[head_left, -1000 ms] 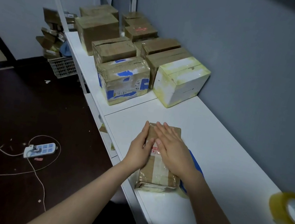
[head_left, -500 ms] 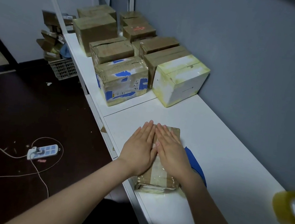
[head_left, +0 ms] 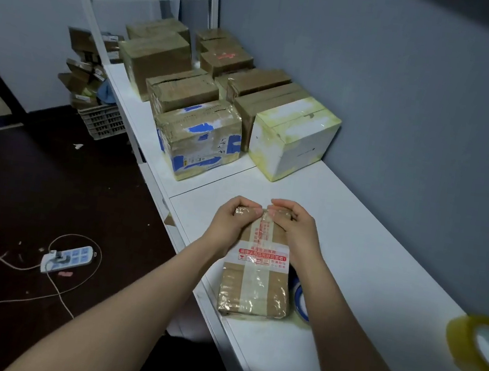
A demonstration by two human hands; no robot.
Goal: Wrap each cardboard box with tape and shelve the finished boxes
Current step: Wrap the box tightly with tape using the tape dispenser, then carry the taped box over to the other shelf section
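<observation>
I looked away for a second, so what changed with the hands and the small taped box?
The left hand and right hand slid from lying flat on the small taped box to its far end, where their fingers now curl over the edge and grip it. The box, the yellowish tape roll and the shelved boxes stayed put.

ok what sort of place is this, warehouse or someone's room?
Probably a small makeshift parcel-packing room, not a warehouse: taped cardboard boxes lined along a white bench, a tape roll at hand, a power strip loose on the floor.
</observation>
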